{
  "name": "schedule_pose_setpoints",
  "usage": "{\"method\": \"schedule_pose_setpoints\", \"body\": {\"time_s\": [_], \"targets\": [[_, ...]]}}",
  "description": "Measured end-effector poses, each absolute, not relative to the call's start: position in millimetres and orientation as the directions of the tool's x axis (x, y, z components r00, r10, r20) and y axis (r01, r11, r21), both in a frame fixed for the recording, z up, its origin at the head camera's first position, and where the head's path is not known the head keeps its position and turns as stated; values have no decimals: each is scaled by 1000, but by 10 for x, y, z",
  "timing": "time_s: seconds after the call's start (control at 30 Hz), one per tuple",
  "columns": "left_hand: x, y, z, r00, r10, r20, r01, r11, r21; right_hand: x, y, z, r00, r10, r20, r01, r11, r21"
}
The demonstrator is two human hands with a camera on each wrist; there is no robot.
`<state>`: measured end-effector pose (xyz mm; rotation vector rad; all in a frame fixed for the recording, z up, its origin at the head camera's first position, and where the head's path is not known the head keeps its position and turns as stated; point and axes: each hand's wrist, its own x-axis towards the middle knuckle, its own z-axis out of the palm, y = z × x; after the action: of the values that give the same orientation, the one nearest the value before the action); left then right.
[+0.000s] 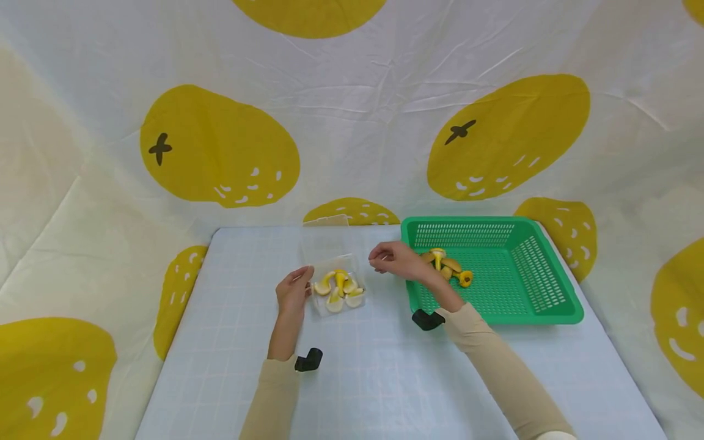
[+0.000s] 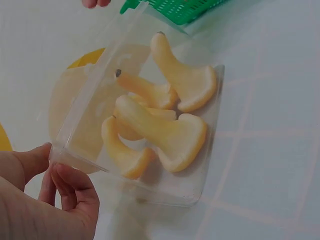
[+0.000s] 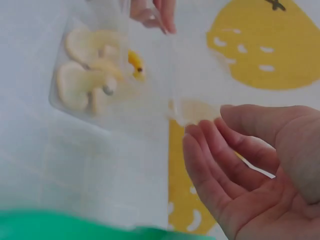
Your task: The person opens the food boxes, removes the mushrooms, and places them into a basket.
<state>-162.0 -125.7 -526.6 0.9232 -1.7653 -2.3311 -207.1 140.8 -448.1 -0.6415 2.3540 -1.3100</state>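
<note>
Two hands flanking clear box, basket right.

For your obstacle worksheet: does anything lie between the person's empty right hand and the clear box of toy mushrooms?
Nothing visible does. The right hand hovers open just beside the clear box, with only bare table between them; the left hand holds the box's far side.

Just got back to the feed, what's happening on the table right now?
A person is working with a clear plastic box of yellow toy mushrooms on the table. The left hand pinches the box's left edge. The right hand is open and empty, hovering between the box and the green basket. A few more mushrooms lie in the basket. The box's clear lid stands open behind it.
</note>
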Motion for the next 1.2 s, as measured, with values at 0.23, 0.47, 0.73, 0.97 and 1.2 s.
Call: {"method": "schedule_pose_setpoints", "body": {"time_s": [0.23,0.47,0.73,0.97,1.2], "targets": [[-1618,-1283,-5274,-810,-351,-469,-323,-400,857,-2063,1157,-4587,-794,-607,-42,-295,444,-846],[-1627,-1274,-5298,-797,-338,-500,-359,-400,843,-2048,988,-4684,-772,-633,-61,-318,467,-825],[-1635,-1289,-5320,-813,-341,-471,-318,-417,851,-1965,763,-4712,-728,-681,-81,-463,575,-674],[-1629,-1302,-5329,-812,-330,-481,-347,-389,854,-1885,649,-4800,-744,-660,-104,-513,664,-544],[-1639,-1294,-5325,-814,-327,-479,-353,-377,856,-1900,620,-4858,-746,-666,-30,-561,652,-510]]}}
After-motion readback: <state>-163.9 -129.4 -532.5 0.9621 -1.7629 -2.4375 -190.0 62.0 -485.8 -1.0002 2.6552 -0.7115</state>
